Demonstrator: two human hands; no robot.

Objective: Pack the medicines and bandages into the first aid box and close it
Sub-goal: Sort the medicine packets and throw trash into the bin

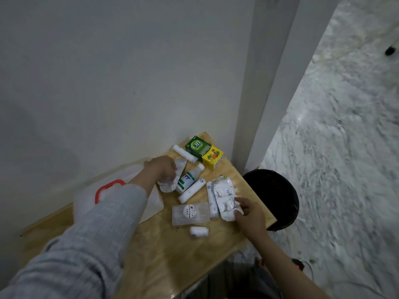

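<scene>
A wooden surface (172, 255) sits in a corner by a white wall. The left hand (160, 167) has its fingers closed on a crumpled white packet (172, 180). The right hand (248, 212) has its fingers pinched on silver pill sheets (225, 196), whose long side runs away from the person. Beside the sheets, a bandage roll (211, 199) lies the same way. Another bandage roll (192, 190) points up to the right, next to a white bottle (186, 179). A green box (197, 147) and a yellow box (212, 158) lie near the wall. The white first aid box (90, 197) with a red handle (108, 187) sits on the left, partly under the left sleeve.
</scene>
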